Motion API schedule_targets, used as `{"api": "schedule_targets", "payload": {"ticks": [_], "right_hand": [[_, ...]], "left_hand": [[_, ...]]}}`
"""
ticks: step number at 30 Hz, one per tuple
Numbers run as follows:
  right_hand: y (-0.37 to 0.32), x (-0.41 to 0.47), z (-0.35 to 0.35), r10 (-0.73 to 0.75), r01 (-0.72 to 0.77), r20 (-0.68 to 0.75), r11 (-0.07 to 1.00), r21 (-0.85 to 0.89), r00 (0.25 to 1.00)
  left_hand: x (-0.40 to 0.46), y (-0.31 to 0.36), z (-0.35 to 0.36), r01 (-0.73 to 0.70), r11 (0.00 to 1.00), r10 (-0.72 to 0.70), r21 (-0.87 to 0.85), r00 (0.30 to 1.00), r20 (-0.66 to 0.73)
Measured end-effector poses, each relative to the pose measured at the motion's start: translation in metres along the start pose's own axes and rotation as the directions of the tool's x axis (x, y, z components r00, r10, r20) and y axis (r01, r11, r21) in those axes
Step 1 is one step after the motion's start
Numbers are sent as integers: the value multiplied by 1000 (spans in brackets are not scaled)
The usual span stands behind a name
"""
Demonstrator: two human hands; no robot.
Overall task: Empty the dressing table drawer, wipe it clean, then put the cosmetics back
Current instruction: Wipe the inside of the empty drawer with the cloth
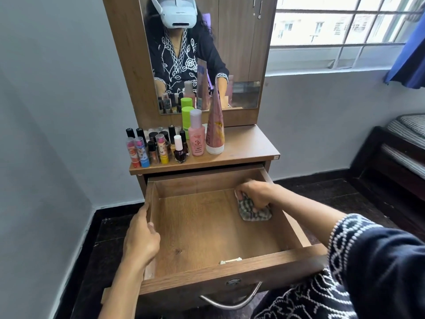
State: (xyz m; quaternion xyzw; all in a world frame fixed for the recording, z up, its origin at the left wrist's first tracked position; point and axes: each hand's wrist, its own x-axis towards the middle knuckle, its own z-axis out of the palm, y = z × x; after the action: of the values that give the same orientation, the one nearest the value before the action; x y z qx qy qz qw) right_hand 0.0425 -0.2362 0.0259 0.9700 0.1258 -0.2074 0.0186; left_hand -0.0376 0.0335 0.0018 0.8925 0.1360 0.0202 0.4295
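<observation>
Both hands are busy at the pulled-out drawer (230,265). The right hand (255,195) has its fingers curled round a bunched checked cloth (255,212), pressing it on the drawer floor close to the right wall, toward the far corner. The left hand (140,238) grips the left wall, thumb inside, fingers wrapped over the rim. Most of the unwiped-looking floor lies left and near of the cloth, so I judge the wipe should sweep that way. The cosmetics (174,143) stand on the tabletop (248,146) beyond, nearer the left hand.
</observation>
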Motion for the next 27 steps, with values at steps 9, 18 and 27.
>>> {"api": "schedule_targets", "payload": {"ticks": [9,18,27], "right_hand": [[10,23,-4,177,-90,-65,743,663,982],[-16,23,18,200,-12,-201,738,675,959],[-90,34,17,-205,260,-171,865,429,964]], "left_hand": [[4,-1,2,0,1000,0,25,1000,-1],[4,-1,2,8,999,-8,36,1000,-3],[4,0,2,9,1000,-8,29,1000,-22]]}}
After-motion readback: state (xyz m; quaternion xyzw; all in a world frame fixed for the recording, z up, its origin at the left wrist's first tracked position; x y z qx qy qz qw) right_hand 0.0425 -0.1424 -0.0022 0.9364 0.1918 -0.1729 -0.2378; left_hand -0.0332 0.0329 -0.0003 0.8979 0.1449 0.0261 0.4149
